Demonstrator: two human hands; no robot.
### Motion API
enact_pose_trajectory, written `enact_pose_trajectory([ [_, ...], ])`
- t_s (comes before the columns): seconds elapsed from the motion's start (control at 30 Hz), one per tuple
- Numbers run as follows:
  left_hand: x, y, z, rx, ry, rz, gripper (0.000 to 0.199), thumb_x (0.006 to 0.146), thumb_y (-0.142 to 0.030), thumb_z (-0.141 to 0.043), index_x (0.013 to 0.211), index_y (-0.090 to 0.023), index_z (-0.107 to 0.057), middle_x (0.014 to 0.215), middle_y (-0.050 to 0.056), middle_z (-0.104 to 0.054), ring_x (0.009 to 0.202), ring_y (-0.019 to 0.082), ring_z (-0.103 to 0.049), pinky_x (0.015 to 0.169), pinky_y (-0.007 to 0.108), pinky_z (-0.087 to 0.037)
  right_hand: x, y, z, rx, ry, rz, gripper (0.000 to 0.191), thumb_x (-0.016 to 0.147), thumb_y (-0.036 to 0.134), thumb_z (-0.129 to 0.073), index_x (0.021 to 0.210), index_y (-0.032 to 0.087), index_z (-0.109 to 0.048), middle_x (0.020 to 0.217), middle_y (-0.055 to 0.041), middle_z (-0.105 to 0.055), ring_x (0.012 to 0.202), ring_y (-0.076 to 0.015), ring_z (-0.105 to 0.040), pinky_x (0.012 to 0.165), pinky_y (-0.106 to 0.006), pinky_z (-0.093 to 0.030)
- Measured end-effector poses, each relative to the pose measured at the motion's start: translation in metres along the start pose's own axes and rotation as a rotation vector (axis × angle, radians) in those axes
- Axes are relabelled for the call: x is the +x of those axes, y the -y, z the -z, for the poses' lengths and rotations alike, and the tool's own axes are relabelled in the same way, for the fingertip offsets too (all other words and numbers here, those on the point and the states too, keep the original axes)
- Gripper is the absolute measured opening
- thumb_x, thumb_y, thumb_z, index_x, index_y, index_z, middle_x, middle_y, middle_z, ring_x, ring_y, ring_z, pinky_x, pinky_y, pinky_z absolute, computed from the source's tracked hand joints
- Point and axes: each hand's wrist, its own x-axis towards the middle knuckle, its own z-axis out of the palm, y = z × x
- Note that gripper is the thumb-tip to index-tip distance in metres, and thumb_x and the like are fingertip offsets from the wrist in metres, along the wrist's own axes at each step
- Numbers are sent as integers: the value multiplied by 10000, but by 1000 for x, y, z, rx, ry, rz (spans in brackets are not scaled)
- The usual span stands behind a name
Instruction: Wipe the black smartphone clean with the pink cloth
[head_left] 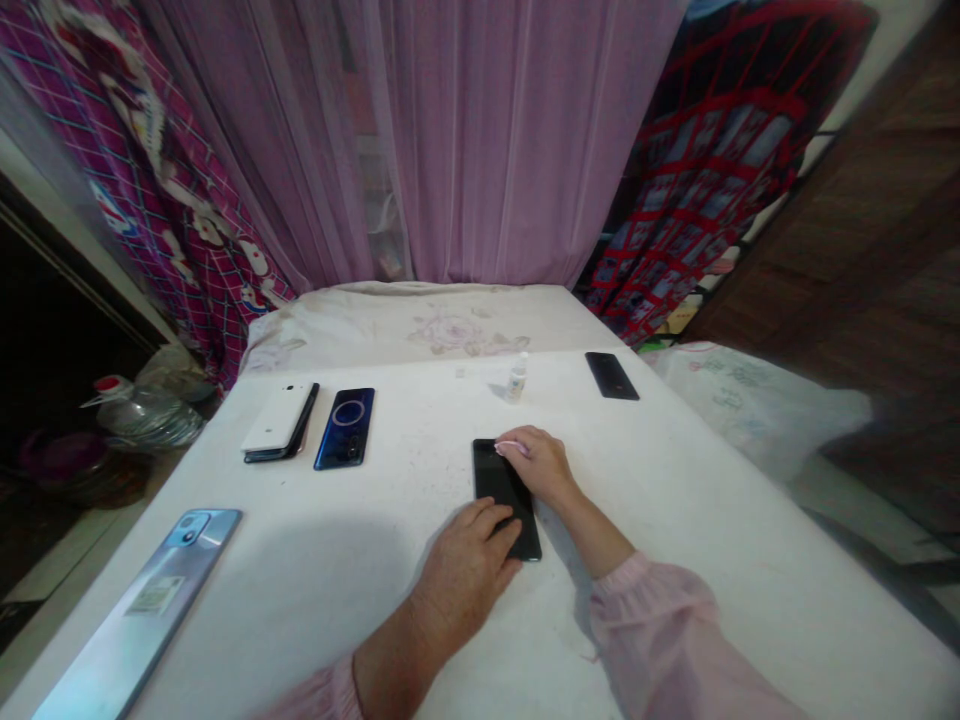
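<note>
Our dark phone [501, 485] lies flat near the middle of the worktop [690, 500], its long axis running away from us and its far end leaning slightly left. It is a slim, rounded-corner slab, black and glossy, with a dim sheen on its upward face. Our left hand [466, 560] rests across its near part, fingers slightly spread; we cannot tell whether it grips the edge. Our right hand [534, 462] is closed in a pinch on a small pinkish-white piece [513, 447] over the far end, its material too small to make out. Smooth white covering dresses the worktop. Beyond the phone stands a small whitish bottle [516, 382]; to the left lies a shiny blue phone [345, 430] bearing a pale ring.
</note>
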Motion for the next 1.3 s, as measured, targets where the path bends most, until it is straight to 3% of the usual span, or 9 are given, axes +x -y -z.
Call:
enact_pose_trajectory([
  [0.37,0,1,-2,10,-2,-7,373,840,-243,-695,1201,-192,-615,1250,68,-621,1201,282,-523,1022,436,-457,0,1,-5,-45,-57,-30,196,882,301,-516,890,278,-711,953,-20,-719,937,-203,-622,898,-367,-418],
  [0.57,0,0,0,7,10,-2,383,832,-232,-704,1200,-178,-614,1247,75,-622,1202,279,-518,1022,432,-455,-4,-1,4,27,53,38,154,828,262,-575,848,289,-726,975,-4,-703,974,-197,-604,940,-376,-414],
  [0.8,0,-1,1,-11,1,-1,354,843,-229,-688,1187,-190,-615,1244,70,-621,1198,267,-521,1030,427,-448,-14,3,22,41,256,83,128,762,271,-663,833,309,-763,1293,-26,-583,1187,-254,-519,1058,-469,-305],
  [0.93,0,-1,0,-9,-4,0,336,856,-236,-671,1184,-193,-614,1239,71,-622,1195,262,-522,1024,430,-452,-16,7,26,49,310,73,114,758,278,-681,819,319,-769,1349,-27,-545,1235,-268,-482,1078,-496,-258],
  [1.3,1,0,1,1,21,8,383,828,-228,-707,1197,-179,-616,1251,72,-621,1210,271,-513,1035,424,-444,-4,2,-3,53,28,20,127,791,268,-637,809,321,-751,1015,13,-706,1026,-201,-593,975,-395,-392],
])
